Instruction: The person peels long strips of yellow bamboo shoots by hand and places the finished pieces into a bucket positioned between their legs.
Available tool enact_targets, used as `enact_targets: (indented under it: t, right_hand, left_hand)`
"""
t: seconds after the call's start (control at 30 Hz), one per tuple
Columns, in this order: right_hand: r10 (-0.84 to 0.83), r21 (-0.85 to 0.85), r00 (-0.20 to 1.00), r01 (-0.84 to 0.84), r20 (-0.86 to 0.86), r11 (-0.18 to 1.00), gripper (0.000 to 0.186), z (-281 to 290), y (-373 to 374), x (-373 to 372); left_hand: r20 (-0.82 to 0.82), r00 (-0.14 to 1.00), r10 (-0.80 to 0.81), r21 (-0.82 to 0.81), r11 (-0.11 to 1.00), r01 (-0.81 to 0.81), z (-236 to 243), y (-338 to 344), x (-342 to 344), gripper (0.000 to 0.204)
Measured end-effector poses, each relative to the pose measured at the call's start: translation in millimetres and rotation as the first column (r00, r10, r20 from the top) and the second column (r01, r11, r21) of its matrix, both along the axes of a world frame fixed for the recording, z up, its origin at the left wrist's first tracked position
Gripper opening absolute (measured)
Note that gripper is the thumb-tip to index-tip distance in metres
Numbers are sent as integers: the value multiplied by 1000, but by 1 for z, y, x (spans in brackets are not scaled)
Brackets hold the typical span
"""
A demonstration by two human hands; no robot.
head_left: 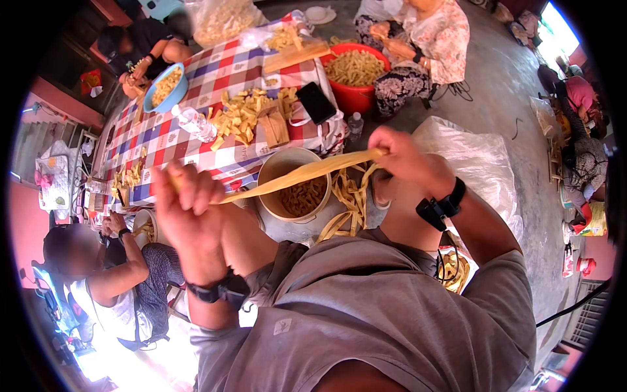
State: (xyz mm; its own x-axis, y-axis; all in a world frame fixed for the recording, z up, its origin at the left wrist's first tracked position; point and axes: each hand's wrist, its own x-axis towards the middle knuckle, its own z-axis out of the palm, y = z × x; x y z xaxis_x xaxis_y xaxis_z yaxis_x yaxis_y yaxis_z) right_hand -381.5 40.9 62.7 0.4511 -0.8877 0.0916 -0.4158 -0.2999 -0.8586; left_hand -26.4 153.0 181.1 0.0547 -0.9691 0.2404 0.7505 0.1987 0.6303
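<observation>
A long, flat, pale-yellow strip point(307, 172) is stretched between my two hands, above a cream bucket. My left hand point(186, 202) is closed on its left end; motion blurs the fingers a little. The other end is pinched by my right hand point(406, 157), which is held slightly higher. Below the strip, the cream bucket point(266, 175) contains many small yellowish-brown pieces. More long yellow strips point(353, 202) hang and lie in a tangle beside the bucket, near my right knee.
A checked cloth point(219, 72) covers the table ahead, with piles of yellow pieces point(245, 117), a water bottle point(194, 124) and a black phone point(315, 102). A red bucket point(356, 97) and a blue basin point(171, 102) hold pieces near other seated people. Clear plastic sheeting point(473, 157) lies right.
</observation>
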Motion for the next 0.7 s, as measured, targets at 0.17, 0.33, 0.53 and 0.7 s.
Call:
enact_targets:
  t: [0.17, 0.33, 0.53, 0.7]
  right_hand:
    - [-207, -309, 976, 176, -70, 935, 13, 27, -35, -34]
    - [-408, -466, 904, 307, -130, 830, 19, 62, -62, -68]
    - [-521, -292, 853, 507, 34, 811, 23, 131, -69, -83]
    - [-552, -180, 800, 594, 237, 784, 40, 191, -62, -72]
  left_hand:
    - [50, 994, 99, -117, 989, -93, 21, 40, 65, 41]
    - [-23, 984, 176, -108, 978, -177, 4, 65, 130, 35]
    - [-58, 875, 481, 115, 874, -473, -33, 79, 171, 30]
    - [-137, 885, 445, 113, 895, -432, -100, 108, 244, 23]
